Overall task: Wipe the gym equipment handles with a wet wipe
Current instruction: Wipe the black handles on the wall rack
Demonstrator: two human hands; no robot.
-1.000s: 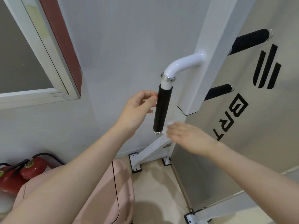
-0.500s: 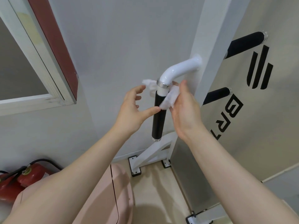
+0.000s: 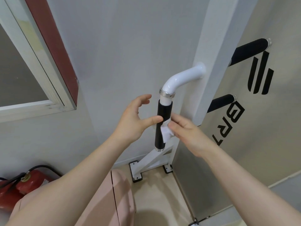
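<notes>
A vertical black foam handle [image 3: 163,111] hangs from a bent white tube [image 3: 180,78] on the white gym frame. My right hand [image 3: 187,132] pinches a crumpled white wet wipe [image 3: 166,134] against the handle's middle, on its right side. My left hand [image 3: 135,121] sits on the handle's left, thumb tip touching the black foam, other fingers spread apart and empty. Two more black handles, an upper handle [image 3: 250,49] and a lower handle [image 3: 221,103], stick out to the right of the white upright.
A grey padded panel [image 3: 260,144] with black lettering fills the right. A pink bin [image 3: 117,201] stands below my arms, with red fire extinguishers [image 3: 19,183] at lower left. The frame's white brace and foot plates [image 3: 146,167] rest on the beige floor. A window frame [image 3: 48,79] is at left.
My right hand has slid the wipe down from the top collar of the handle to its middle. My left hand stayed beside the handle, thumb on the foam.
</notes>
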